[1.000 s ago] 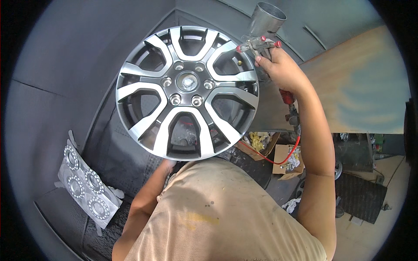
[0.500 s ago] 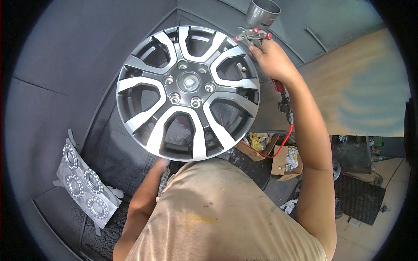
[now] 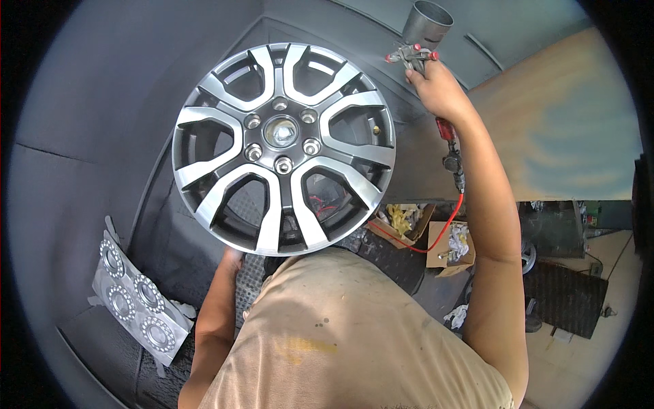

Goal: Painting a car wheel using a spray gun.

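Note:
A two-tone alloy wheel (image 3: 283, 183), dark grey with bright machined spokes, faces up in front of my torso. My right hand (image 3: 439, 88) grips a spray gun (image 3: 413, 58) beyond the wheel's upper right, apart from the rim. A metal paint cup (image 3: 427, 26) tops the gun, and a red air hose (image 3: 455, 211) runs down from its handle. Only the back part of my left hand (image 3: 233, 258) shows, at the wheel's near-left edge; the rim hides its fingers, so I cannot see what they touch.
A silver sheet (image 3: 139, 300) with several studded rings leans at lower left. Dark grey walls (image 3: 82, 88) enclose the left and far sides. A paint-stained board (image 3: 565, 129) stands on the right. Below it sit cardboard boxes (image 3: 453, 262) of crumpled paper, with the hose passing by.
The wheel has turned, its spokes now at different angles, and shifted slightly left. My right hand has moved a little right with the spray gun. My left hand has shifted left.

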Demonstrator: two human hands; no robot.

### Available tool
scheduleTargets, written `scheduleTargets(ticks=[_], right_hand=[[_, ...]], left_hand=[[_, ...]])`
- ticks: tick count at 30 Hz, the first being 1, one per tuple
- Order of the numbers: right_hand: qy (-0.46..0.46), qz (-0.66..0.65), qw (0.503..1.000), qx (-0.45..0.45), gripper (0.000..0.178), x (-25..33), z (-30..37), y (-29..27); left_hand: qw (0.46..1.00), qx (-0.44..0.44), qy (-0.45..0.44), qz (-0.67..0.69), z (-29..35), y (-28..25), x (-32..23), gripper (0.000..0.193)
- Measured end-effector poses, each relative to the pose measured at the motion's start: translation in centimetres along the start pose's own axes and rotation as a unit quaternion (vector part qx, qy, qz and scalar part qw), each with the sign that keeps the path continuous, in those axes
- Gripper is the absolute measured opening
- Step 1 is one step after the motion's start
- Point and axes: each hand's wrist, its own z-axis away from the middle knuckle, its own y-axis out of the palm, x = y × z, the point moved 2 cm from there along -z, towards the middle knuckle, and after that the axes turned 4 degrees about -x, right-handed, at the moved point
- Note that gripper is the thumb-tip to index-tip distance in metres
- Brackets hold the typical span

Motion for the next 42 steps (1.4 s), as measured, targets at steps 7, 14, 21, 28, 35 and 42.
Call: scheduleTargets(ticks=[7,14,21,28,35,42], right_hand=[[0.020,-0.046,0.999,0.005,0.031,0.4,3.9,0.2],[-0.075,-0.116,0.990,0.033,0.030,3.9,7.7,1.2],[-0.085,-0.097,0.990,0.064,0.032,7.3,8.4,3.0],[-0.047,-0.036,0.998,0.014,0.033,7.5,6.9,3.3],[-0.020,-0.050,0.998,-0.015,0.033,4.1,6.3,3.1],[0.068,-0.014,0.998,-0.005,0.031,0.6,7.3,2.5]], left_hand=[[0.996,0.047,0.032,0.068,-0.8,0.7,-3.2,0.046],[0.995,0.008,0.061,0.074,-0.2,-0.6,-6.2,0.041],[0.980,0.039,0.124,0.154,2.1,4.3,-8.5,0.034],[0.979,-0.106,0.111,0.131,3.4,4.1,-2.4,0.044],[0.994,-0.011,-0.011,0.108,2.8,3.0,3.4,0.058],[0.993,-0.075,0.004,0.095,1.1,1.7,2.2,0.055]])
